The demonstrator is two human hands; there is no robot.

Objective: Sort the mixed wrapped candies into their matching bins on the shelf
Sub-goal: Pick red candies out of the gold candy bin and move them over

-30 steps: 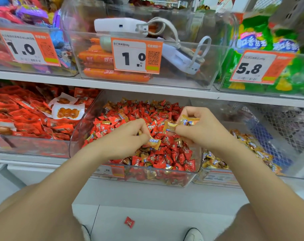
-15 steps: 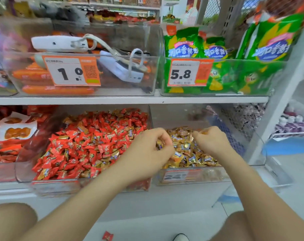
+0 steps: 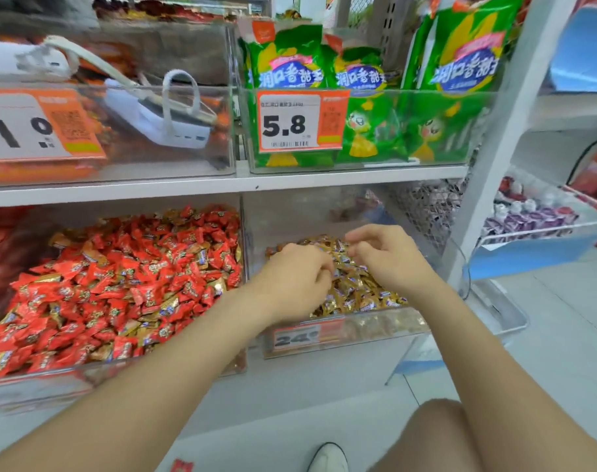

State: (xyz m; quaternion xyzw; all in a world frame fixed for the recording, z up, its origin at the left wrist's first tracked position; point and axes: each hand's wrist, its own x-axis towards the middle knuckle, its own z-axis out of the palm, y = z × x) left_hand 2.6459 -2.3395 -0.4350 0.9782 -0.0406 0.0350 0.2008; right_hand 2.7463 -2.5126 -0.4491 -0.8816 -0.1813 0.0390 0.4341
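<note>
Left hand [image 3: 295, 277]: fingers curled together, tips down in the gold candies [image 3: 355, 291], can't tell if gripping one. Right hand [image 3: 389, 258]: fingers loosely curled, slightly apart, nothing seen between them, gold candies directly under. Red candies [image 3: 120, 284] left of both.

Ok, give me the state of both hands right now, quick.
Left hand: fingers curled over the gold candies; a hold cannot be told.
Right hand: fingers loosely curled, nothing visible in them; open.

Red-wrapped candies [image 3: 120, 287], a few gold ones mixed in, fill the clear left bin [image 3: 34, 386] on the lower shelf [image 3: 324, 373]. Gold-wrapped candies [image 3: 355, 291] lie heaped at the front of the clear right bin [image 3: 375, 330].
</note>
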